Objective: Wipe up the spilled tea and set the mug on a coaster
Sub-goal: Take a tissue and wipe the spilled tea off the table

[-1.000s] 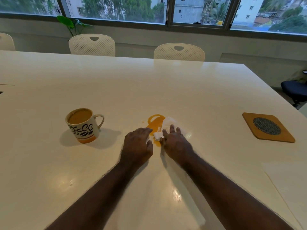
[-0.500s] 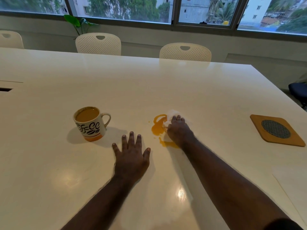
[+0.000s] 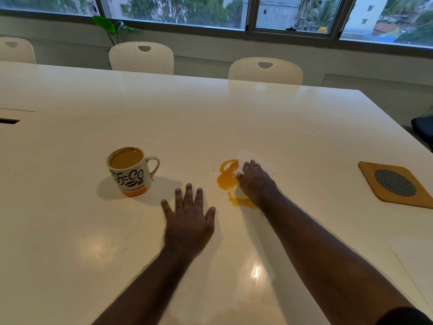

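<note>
An orange tea spill [image 3: 226, 179] lies in the middle of the white table [image 3: 210, 118], with a smaller streak [image 3: 242, 202] nearer me. My right hand [image 3: 254, 180] presses a white tissue [image 3: 247, 158] onto the spill's right side, fingers curled over it. My left hand [image 3: 188, 219] rests flat on the table with fingers spread, holding nothing, left of the spill. A white mug [image 3: 130, 171] with dark lettering and an orange base, full of milky tea, stands upright to the left. A wooden coaster [image 3: 396, 184] with a dark round mesh inset lies far right.
White perforated chairs [image 3: 141, 58] [image 3: 266, 71] stand behind the table's far edge, below a window. A dark slot [image 3: 9, 121] is cut into the table at far left. A dark stool [image 3: 423, 129] sits off the right edge. A pale sheet [image 3: 419, 266] lies near right.
My left hand pulled back from the tissue and spread flat on the table. My right hand slid the tissue slightly away over the spill, leaving a streak behind it.
</note>
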Tool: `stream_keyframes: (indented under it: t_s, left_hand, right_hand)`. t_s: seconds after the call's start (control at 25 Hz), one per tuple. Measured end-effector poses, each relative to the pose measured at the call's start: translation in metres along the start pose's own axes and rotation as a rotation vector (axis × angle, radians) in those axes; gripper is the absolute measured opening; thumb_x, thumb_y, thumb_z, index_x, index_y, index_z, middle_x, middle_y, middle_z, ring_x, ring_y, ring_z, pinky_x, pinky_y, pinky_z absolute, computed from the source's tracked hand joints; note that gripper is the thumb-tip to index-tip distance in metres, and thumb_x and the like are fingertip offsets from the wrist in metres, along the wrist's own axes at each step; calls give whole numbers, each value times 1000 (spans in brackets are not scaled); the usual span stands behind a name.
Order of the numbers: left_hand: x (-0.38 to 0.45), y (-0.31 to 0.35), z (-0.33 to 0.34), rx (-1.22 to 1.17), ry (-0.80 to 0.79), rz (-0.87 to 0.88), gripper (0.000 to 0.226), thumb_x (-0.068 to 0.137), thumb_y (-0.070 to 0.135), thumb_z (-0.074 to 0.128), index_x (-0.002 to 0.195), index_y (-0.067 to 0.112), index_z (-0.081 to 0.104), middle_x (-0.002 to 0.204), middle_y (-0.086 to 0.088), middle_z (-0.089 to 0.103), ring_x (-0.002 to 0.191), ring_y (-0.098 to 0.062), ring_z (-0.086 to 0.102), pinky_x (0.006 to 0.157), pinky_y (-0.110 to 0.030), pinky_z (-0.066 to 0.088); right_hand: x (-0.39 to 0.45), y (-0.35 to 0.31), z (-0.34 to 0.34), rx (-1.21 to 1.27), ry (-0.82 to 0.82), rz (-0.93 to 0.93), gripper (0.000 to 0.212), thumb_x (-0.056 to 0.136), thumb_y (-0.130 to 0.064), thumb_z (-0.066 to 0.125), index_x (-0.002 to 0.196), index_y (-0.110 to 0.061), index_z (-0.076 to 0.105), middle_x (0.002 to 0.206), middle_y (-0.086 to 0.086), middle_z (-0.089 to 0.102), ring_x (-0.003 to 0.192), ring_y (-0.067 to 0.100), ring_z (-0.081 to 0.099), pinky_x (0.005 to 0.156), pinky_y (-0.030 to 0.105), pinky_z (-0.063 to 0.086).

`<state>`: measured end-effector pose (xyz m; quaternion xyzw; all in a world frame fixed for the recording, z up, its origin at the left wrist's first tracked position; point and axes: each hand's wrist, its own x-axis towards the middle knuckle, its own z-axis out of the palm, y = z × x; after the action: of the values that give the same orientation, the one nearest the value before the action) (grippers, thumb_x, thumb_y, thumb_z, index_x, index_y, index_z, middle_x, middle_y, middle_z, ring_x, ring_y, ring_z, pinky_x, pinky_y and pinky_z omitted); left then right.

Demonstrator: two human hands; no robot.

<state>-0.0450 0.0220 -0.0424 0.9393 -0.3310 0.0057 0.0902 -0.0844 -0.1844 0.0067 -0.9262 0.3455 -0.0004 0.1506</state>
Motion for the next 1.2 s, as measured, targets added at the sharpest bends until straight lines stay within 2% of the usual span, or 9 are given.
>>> stream_keyframes:
  t_s: [0.16,0.28,0.44,0.56,0.64,0.72,1.0,1.12,1.2]
  left_hand:
    - [0,0,1,0,10,3,74,89,63,-1,154,27,2,163,-3,-5,149,-29,-5,112,-61,-7]
    - [0,-1,4,22,18,1,75,89,64,-3,154,27,2,162,-3,-5,149,-30,-5,112,-61,-8]
    - [2,-2,7,34,16,-4,76,88,66,-5,153,27,4,162,-4,-4,149,-31,-3,112,-61,-7]
    - [2,-1,7,36,11,-2,77,87,66,-6,153,27,5,162,-4,-2,149,-31,-1,112,-62,-6]
    - [2,-1,6,29,2,2,77,88,65,-6,153,27,4,163,-4,-2,149,-31,-2,112,-62,-5]
    - [2,-2,4,26,-2,10,75,89,62,-6,153,26,4,163,-4,-3,149,-30,-2,113,-62,-3]
    - [-2,-2,-10,-108,-5,-9,66,91,42,11,154,21,10,164,-3,4,150,-22,2,118,-57,3]
    - [-4,-1,-16,-163,21,-27,65,91,35,21,153,18,17,163,-4,10,150,-21,6,119,-54,3]
    - [-6,0,-19,-175,33,-40,67,88,34,21,153,16,21,163,-5,13,149,-20,8,119,-52,4]
  right_hand:
    - [4,-8,-1,-126,89,-10,33,94,-16,50,125,-3,52,129,16,55,114,28,57,87,39,54]
    - [9,-17,-3,-129,103,-7,27,94,-11,49,119,-6,58,119,13,60,105,27,60,79,37,53]
    - [16,-31,-4,-105,65,-105,28,93,-15,54,119,-8,60,117,9,63,99,23,64,78,35,54]
    - [14,-38,-2,-87,2,-183,43,91,-17,59,133,-14,52,137,5,54,114,22,60,87,37,53]
    - [7,-41,-1,-49,-46,-225,49,93,-13,54,140,-19,44,152,2,38,131,23,48,98,42,48]
    - [-4,-42,-2,-31,-94,-282,50,95,-9,49,143,-22,40,157,-1,27,140,23,35,104,44,41]
    - [-60,-12,-8,-91,-160,-543,57,95,-2,48,144,-26,36,157,-6,25,143,13,27,114,40,33]
    - [-82,15,-10,-107,-161,-548,61,94,1,43,146,-29,32,158,-7,21,144,11,24,115,35,31]
    - [-91,34,-11,-68,-130,-482,66,89,5,39,147,-27,33,159,-5,19,144,9,23,113,27,28]
